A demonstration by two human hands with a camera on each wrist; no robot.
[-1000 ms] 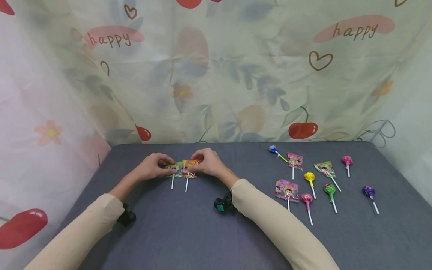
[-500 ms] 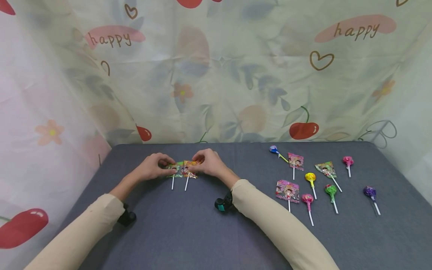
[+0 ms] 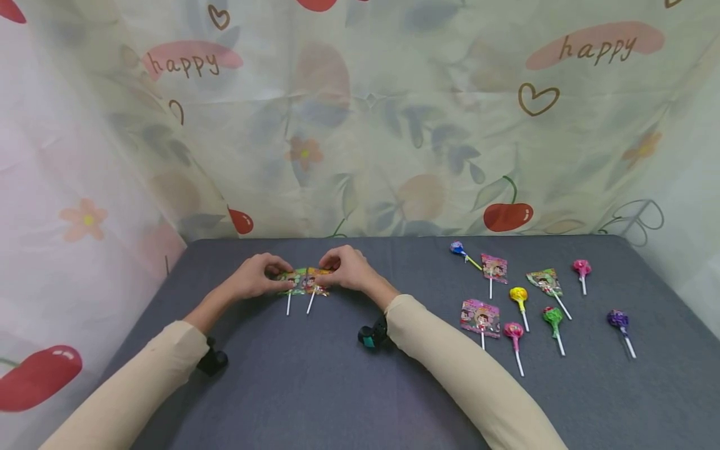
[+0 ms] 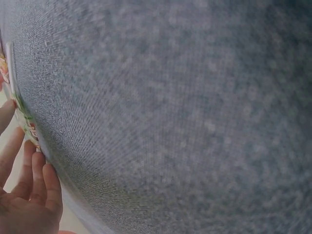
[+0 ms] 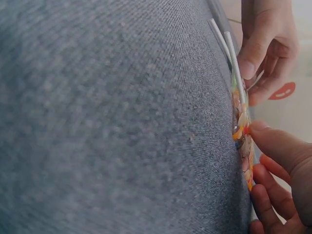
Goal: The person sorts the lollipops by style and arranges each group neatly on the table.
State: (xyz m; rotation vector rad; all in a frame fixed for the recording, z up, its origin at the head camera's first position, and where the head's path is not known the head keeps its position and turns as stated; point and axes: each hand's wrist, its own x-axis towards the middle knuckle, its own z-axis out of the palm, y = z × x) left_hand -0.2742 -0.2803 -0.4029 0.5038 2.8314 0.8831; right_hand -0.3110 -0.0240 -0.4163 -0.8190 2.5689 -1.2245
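Observation:
Two flat-packet lollipops lie side by side on the grey cloth toward the back left of the table. My left hand (image 3: 255,276) holds the green-wrapped lollipop (image 3: 299,275) by its left side, thumb in front and fingers behind. On the other side, my right hand (image 3: 351,270) pinches the orange-wrapped lollipop (image 3: 310,282), covering part of its packet. The packets meet at their inner edges. Both white sticks point toward me, the right one slanting. In the right wrist view the thumb (image 5: 273,141) presses the orange packet, whose stick (image 5: 235,63) overlaps the other.
On the right of the table lie several more lollipops: blue (image 3: 457,248), yellow (image 3: 519,295), green (image 3: 553,315), purple (image 3: 618,319), two pink round ones (image 3: 513,331), two pink packets (image 3: 480,317) and a green packet (image 3: 544,282). A patterned curtain (image 3: 365,156) hangs behind.
The orange-wrapped lollipop has turned a little, so its stick slants more, with the lower end shifted slightly left and up. Both hands stay almost in place.

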